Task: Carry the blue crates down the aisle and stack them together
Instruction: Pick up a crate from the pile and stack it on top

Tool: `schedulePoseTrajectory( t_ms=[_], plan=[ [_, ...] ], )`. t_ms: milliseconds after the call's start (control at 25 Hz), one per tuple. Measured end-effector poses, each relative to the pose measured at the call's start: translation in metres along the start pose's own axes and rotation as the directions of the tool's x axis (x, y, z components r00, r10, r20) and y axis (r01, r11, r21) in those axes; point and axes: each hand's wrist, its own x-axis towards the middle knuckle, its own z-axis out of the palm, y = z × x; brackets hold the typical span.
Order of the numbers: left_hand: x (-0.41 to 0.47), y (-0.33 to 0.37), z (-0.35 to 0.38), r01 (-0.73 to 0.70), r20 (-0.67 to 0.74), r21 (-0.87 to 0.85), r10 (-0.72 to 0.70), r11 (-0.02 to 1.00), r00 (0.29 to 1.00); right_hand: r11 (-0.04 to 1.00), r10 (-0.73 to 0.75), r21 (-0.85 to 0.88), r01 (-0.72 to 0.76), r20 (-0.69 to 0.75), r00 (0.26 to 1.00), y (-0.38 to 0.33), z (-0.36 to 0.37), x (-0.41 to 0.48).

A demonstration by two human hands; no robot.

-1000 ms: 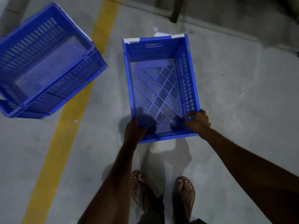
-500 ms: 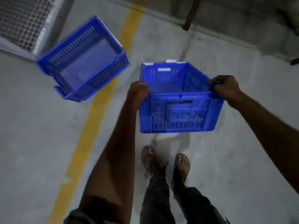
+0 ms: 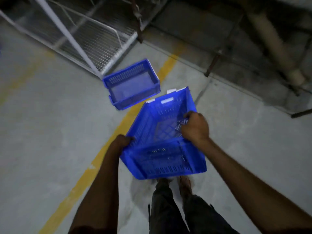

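- Our left hand point(image 3: 121, 143) is clamped on the near left corner of the carried crate point(image 3: 162, 141), fingers wrapped over the rim.
- Our right hand point(image 3: 195, 127) is closed over the right rim, fingers hooked inside the slotted wall, a little farther forward than the left.
- Between the two hands the carried crate hangs clear of the floor point(image 3: 50, 132), open side up and tipped slightly, with its long axis running away from us and its far end just short of the next crate.
- Beyond our hands, ahead and to the left, the floor crate point(image 3: 131, 85) sits open side up beside the yellow line point(image 3: 104, 152), near the foot of a white mesh frame point(image 3: 87, 39).
- The floor crate's long axis lies across ours, skewed, so we judge the carried crate must swing toward the left and turn before the two can nest.
- Our left hand is the nearer one to the floor crate; we think it will lead the lowering.
- The picture is blurred, so we cannot tell how finely the rims line up.
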Motion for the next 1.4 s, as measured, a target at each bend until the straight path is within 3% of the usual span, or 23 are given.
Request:
schedulePoseTrajectory(
  t_ms=[120, 280, 400, 520, 800, 880, 960, 1040, 1120, 1200, 1280, 1400],
  plan=[
    [-0.054, -0.063, -0.005, 0.062, -0.119, 0.007, -0.061, 0.998, 0.991, 0.996, -0.088, -0.022, 0.089, 0.033, 0.996, -0.031, -0.001, -0.057],
    [-0.132, -0.13, -0.03, 0.046, -0.224, -0.164, -0.083, 0.985, 0.971, 0.99, -0.129, -0.026, 0.137, 0.199, 0.972, -0.044, -0.027, -0.09],
    [-0.211, -0.172, -0.047, 0.021, -0.257, -0.412, -0.139, 0.911, 0.956, 0.972, -0.218, 0.001, 0.233, 0.35, 0.911, -0.044, -0.018, -0.115],
    [-0.271, -0.235, -0.047, -0.001, -0.185, -0.668, -0.166, 0.744, 0.969, 0.971, -0.237, 0.15, 0.186, 0.495, 0.836, -0.04, 0.018, -0.147],
    [-0.416, -0.383, 0.028, -0.14, -0.403, -0.792, -0.338, 0.594, 0.851, 0.872, -0.318, -0.067, 0.484, 0.674, 0.666, -0.007, 0.103, -0.305],
    [-0.451, -0.45, 0.059, -0.163, -0.438, -0.822, -0.423, 0.546, 0.793, 0.81, -0.413, 0.006, 0.587, 0.716, 0.563, 0.007, 0.144, -0.362],
    [-0.493, -0.521, 0.087, -0.204, -0.458, -0.861, -0.536, 0.466, 0.709, 0.769, -0.474, 0.166, 0.617, 0.796, 0.376, 0.015, 0.173, -0.434],
    [-0.529, -0.585, 0.104, -0.283, -0.432, -0.901, -0.633, 0.328, 0.643, 0.721, -0.43, 0.243, 0.649, 0.891, 0.145, 0.016, 0.182, -0.501],
    [-0.563, -0.658, 0.119, -0.335, -0.401, -0.91, -0.712, 0.242, 0.576, 0.599, -0.343, 0.244, 0.763, 0.939, -0.031, 0.016, 0.195, -0.561],
    [-0.574, -0.748, 0.132, -0.347, -0.366, -0.915, -0.781, 0.204, 0.506, 0.451, -0.274, 0.257, 0.855, 0.951, -0.141, 0.014, 0.219, -0.617],
    [-0.59, -0.818, 0.14, -0.37, -0.363, -0.908, -0.809, 0.196, 0.462, 0.372, -0.242, 0.301, 0.878, 0.945, -0.221, 0.011, 0.248, -0.677],
    [-0.673, -0.835, 0.15, -0.429, -0.445, -0.865, -0.791, 0.259, 0.419, 0.332, -0.247, 0.349, 0.876, 0.929, -0.277, 0.003, 0.298, -0.771]
  ],
)
